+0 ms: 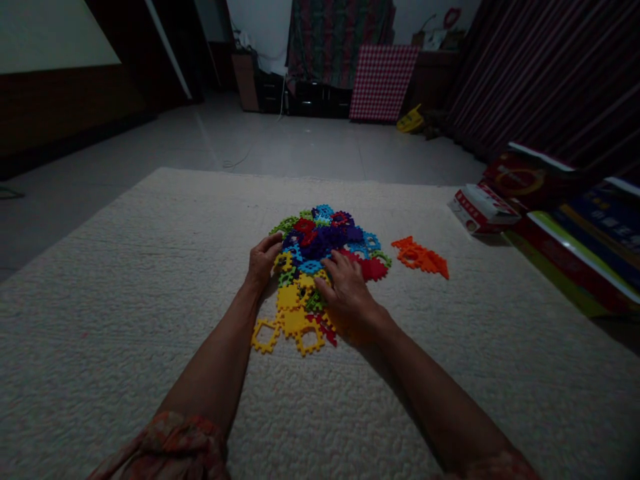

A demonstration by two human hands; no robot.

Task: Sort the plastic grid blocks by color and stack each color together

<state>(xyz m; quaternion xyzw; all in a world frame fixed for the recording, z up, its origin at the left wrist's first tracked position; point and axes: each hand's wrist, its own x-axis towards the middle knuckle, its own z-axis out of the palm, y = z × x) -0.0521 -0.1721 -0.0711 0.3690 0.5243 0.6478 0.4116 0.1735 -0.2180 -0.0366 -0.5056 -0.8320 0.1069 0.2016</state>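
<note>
Sleeves: patterned cloth cuff [165, 447] on the left arm lies closest, both forearms bare beyond it and stretched forward.
Carrier: pale quilted cover [125, 287]; far edge and far left corner visible, near edge out of sight.
Heap: toothed pieces [325, 241] in blue, purple, red, green and yellow, piled around mid-width of the cover, nearer its far edge than the arms' end.
Left hand: at the heap's left flank [263, 260], fingertips against it; whether the grip is clamped on a piece, I cannot tell.
Right hand: laid over the heap's right near side [349, 287], fingers spread, thumb apart; grip not closed on anything visible.
Expected handling: judged light, stiff plastic; flat faces probably a little slippery, body sturdy, thin teeth the weakest part. Interlocking teeth may drag neighbours along.
Where to hold: best by opposite toothed edges, or through the window of the yellow frames [267, 324], pinching one bar.
Heap's long axis: runs roughly from near to far, far end leaning slightly right; yellow frames form the near end.
Orange pieces: apart from the heap [421, 257], toward the cover's right edge; long axis left to right, right end pointed and angled nearer.
Right side: red-and-white box [487, 210] near the cover's far right part, larger printed boxes [595, 247] beside it.
</note>
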